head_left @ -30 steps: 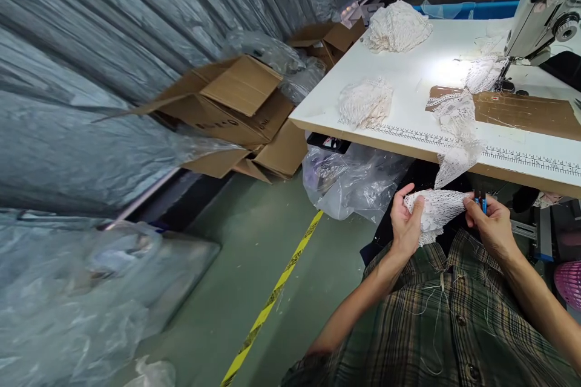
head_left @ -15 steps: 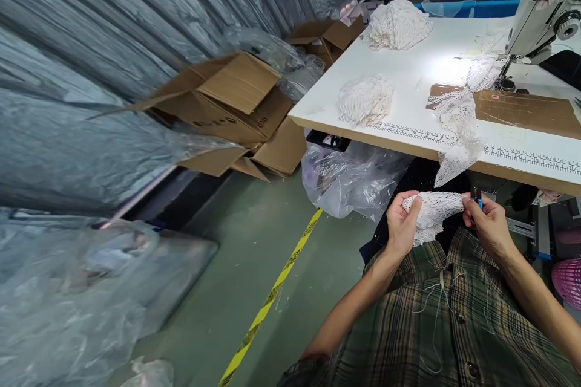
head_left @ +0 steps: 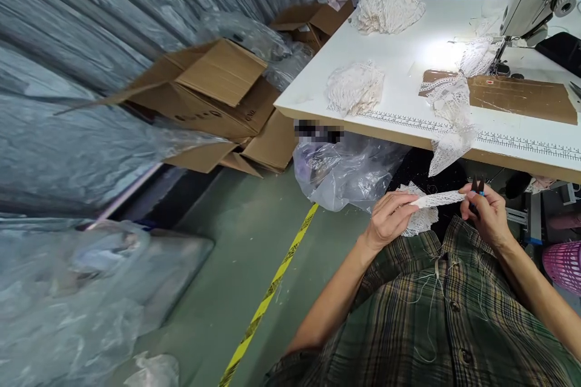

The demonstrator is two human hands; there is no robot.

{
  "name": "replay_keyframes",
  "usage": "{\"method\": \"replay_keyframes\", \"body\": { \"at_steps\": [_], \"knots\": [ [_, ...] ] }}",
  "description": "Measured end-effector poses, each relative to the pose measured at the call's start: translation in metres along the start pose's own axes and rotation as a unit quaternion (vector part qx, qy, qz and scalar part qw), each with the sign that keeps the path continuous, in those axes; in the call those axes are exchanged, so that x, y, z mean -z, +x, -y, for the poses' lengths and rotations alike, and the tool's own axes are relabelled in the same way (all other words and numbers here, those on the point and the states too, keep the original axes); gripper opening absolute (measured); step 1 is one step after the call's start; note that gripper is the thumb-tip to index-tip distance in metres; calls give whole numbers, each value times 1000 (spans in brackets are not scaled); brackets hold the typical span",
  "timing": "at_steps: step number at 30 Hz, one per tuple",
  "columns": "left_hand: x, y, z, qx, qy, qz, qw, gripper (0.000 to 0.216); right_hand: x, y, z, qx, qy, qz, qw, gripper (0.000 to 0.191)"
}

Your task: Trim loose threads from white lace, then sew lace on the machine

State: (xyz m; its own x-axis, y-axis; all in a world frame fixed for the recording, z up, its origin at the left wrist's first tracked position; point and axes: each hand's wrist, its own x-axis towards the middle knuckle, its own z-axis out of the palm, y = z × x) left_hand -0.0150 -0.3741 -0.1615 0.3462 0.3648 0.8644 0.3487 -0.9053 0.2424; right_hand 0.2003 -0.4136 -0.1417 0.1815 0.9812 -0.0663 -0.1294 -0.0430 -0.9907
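Over my lap, just in front of the table edge, my left hand (head_left: pixel 391 219) is closed on one end of a piece of white lace (head_left: pixel 438 199). Part of the lace hangs below as a loose flap. My right hand (head_left: pixel 486 213) pinches the other end, and a small pair of thread snips (head_left: pixel 476 187) with dark blades and a blue part is held in the same hand. More lace (head_left: pixel 449 109) trails from under the needle of the sewing machine (head_left: pixel 529 6) and droops over the table's front edge, beyond my hands.
Two heaps of white lace, a larger one (head_left: pixel 388 5) and a smaller one (head_left: pixel 355 88), lie on the white table (head_left: pixel 313 81). Cardboard boxes (head_left: pixel 218 103) and plastic bags stand left. A clear bag (head_left: pixel 349 169) hangs under the table. A pink basket (head_left: pixel 563 263) sits right.
The lace between my hands has gone from spread out to a narrow, taut strip. My left hand has turned and shifted left; the snips' blades now point up. The view has shifted slightly.
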Motion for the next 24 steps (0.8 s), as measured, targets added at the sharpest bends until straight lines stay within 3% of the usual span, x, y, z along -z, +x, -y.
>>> {"method": "replay_keyframes", "body": {
  "at_steps": [5, 24],
  "knots": [
    [-4, -1, -1, 4, 17, -16, 1000, 14, -1, 0, 1, 27, -24, -2, 999, 22],
    [-7, -6, -2, 47, 5, -25, 999, 16, 1, 1, 0, -7, -20, 19, 1000, 23]
  ]
}}
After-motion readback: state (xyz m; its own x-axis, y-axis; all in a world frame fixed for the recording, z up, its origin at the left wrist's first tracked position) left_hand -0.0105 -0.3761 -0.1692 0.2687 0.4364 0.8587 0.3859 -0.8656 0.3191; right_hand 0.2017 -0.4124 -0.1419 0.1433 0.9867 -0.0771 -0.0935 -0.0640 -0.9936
